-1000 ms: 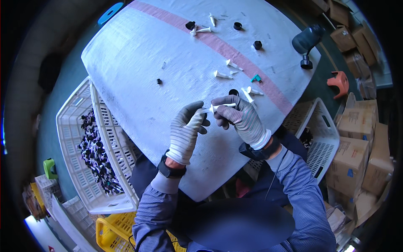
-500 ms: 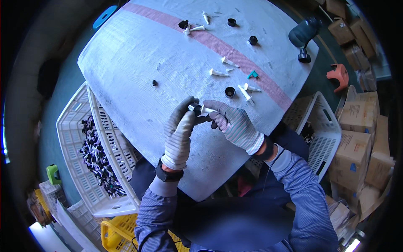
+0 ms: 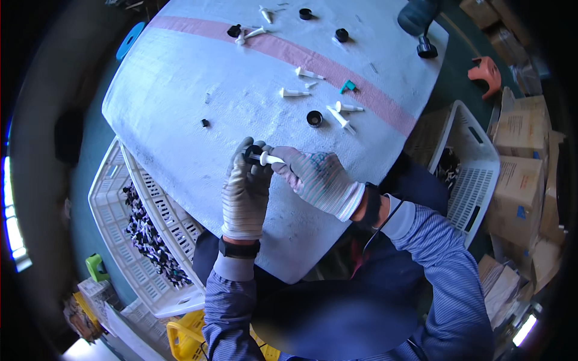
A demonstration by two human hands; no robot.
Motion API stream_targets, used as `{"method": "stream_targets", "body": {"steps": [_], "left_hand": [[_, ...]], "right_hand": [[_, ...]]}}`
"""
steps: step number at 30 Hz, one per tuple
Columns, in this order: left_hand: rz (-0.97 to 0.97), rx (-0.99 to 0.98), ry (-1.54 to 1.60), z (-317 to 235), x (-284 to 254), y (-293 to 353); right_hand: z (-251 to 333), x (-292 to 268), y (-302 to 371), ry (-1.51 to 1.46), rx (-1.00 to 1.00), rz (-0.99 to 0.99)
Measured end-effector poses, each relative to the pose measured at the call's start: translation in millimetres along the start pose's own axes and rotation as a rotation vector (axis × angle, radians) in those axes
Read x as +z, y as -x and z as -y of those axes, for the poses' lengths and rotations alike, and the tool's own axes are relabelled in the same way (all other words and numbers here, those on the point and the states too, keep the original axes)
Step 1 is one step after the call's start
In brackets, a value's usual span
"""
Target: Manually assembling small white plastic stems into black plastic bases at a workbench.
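Observation:
Above the near part of the covered table, my gloved left hand [image 3: 245, 195] pinches a round black cap [image 3: 251, 154]. My gloved right hand [image 3: 325, 180] comes in from the right, fingers closed on a white plastic nozzle piece [image 3: 270, 159]. The nozzle piece's flared end meets the cap; how deep it sits inside cannot be made out. Beyond my hands lie loose white nozzle pieces [image 3: 294, 93], an upturned black cap [image 3: 314, 118], a green angled piece [image 3: 348, 86] and a tiny black part [image 3: 205, 123].
A white crate [image 3: 158, 240] of black-and-white parts stands left of the table, and another white crate [image 3: 475, 174] stands right. A dark bottle-shaped object [image 3: 418, 18] rests at the far right corner. Cardboard boxes [image 3: 518, 180] are stacked right; a yellow crate [image 3: 186, 337] is below.
The black cap in my left hand has turned, so its round face shows. Both hands have shifted slightly left in view. The whole scene has shifted as my head moved.

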State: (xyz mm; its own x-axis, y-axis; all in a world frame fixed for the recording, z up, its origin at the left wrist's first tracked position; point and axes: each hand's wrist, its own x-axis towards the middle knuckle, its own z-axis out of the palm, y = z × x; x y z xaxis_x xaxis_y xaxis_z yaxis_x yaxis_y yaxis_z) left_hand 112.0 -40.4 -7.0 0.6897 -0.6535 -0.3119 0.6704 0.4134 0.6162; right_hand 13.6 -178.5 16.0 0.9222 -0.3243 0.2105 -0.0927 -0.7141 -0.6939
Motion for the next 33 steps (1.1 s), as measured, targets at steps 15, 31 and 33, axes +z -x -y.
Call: {"method": "stream_targets", "body": {"steps": [15,31,33], "left_hand": [[-0.010,0.210,-0.295,9,22,6],[0.116,0.285,-0.311,3,13,17],[0.105,0.358,-0.373,5,13,18]], "right_hand": [[-4,-6,7,-0.131,0.114,-0.036],[-7,9,10,-0.524,0.083,0.094],[-5,11,11,-0.530,0.117,0.119]]}}
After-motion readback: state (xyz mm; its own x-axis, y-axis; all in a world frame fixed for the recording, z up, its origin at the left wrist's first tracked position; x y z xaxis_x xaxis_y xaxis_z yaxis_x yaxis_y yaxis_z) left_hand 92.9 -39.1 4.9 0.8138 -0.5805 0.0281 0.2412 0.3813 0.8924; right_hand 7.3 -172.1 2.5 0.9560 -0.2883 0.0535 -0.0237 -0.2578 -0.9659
